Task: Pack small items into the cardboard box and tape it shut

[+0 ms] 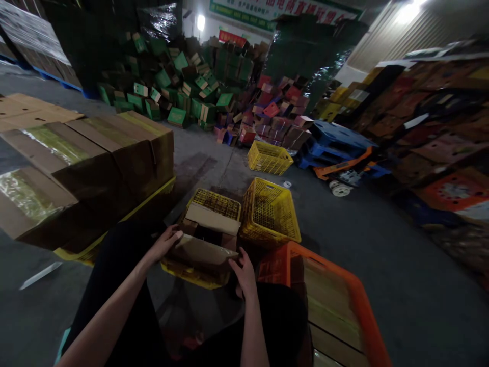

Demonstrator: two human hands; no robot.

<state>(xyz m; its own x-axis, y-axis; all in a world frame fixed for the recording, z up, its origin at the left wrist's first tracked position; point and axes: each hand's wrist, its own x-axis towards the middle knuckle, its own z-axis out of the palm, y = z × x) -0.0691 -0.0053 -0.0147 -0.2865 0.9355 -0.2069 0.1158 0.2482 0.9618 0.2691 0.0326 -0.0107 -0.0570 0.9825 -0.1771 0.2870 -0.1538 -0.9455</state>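
Observation:
In front of my knees, a cardboard box point(204, 251) with its top flaps standing apart rests on an upturned-looking yellow crate point(214, 279). My left hand point(165, 243) grips the near left corner of the box, thumb along the near flap. At the near right corner, my right hand point(243, 271) holds the box edge with its fingers bent; some fingertips are hidden behind the cardboard. A dark gap shows between the flaps, and the inside cannot be made out.
Right of the box stands a yellow basket point(270, 206); an orange crate point(332, 265) holds flat-topped cartons. Taped cartons point(95, 148) sit at left on a yellow crate. Farther off are another yellow basket point(269, 157), a pallet jack point(344, 171), blue pallets point(340, 137) and heaped green boxes point(179, 97).

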